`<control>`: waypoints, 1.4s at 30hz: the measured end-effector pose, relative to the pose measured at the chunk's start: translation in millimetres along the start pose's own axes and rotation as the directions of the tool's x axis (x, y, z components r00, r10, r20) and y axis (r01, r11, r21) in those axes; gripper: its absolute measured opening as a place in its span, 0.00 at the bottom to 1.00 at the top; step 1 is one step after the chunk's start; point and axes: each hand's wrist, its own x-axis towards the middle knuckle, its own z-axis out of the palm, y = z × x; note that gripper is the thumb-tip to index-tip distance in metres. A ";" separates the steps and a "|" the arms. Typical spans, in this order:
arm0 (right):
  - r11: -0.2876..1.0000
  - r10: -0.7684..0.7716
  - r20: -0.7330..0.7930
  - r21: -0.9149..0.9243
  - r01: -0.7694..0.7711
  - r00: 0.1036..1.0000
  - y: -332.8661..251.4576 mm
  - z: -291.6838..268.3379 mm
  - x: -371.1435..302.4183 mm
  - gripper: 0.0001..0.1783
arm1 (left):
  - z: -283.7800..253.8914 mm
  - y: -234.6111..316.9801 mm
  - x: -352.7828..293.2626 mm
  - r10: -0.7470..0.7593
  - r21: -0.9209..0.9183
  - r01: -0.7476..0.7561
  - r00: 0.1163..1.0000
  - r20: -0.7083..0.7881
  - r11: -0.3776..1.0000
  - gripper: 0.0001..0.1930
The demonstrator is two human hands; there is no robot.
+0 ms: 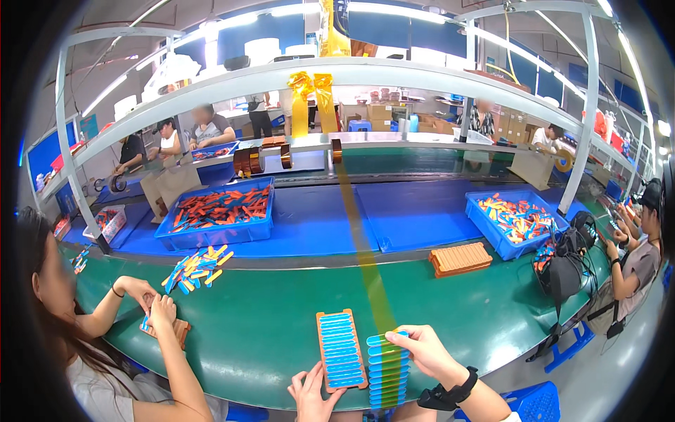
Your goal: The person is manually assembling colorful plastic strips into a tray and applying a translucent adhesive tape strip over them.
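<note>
Tape (370, 281) probably lies best kept straight, the right grip (424, 352) pinching the top blue stick (377, 340), the left grip (313, 395), fingers parted, touching the orange tray (359, 359).

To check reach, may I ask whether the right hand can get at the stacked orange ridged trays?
Probably yes: nothing blocks the right hand from those trays, though it holds a blue rounded strip.
</note>
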 end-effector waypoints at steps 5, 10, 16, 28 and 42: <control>0.979 -0.199 -0.065 0.027 0.201 0.978 13.1 0.0 -11.6 0.08 | 12.8 -2.2 2.1 0.106 0.128 -0.096 0.992 -0.071 0.987 0.31; 0.996 -0.094 -0.099 -0.014 0.093 0.991 44.3 22.0 -41.3 0.09 | 11.0 -4.2 5.0 0.024 0.093 -0.016 0.996 -0.086 0.996 0.32; 0.895 -0.032 -0.115 -0.446 -0.023 0.993 84.3 14.4 -103.4 0.09 | 6.7 1.1 12.4 0.089 0.128 -0.085 0.996 -0.026 0.988 0.30; 0.991 0.024 -0.284 -0.118 -0.060 0.959 99.1 13.0 -97.7 0.13 | 26.1 30.4 -39.2 0.073 0.141 -0.094 0.987 0.146 0.986 0.37; 0.997 0.070 -0.424 0.004 -0.075 0.903 106.1 9.0 -97.1 0.13 | 37.0 31.2 -31.4 0.127 0.105 -0.147 0.975 0.182 0.984 0.39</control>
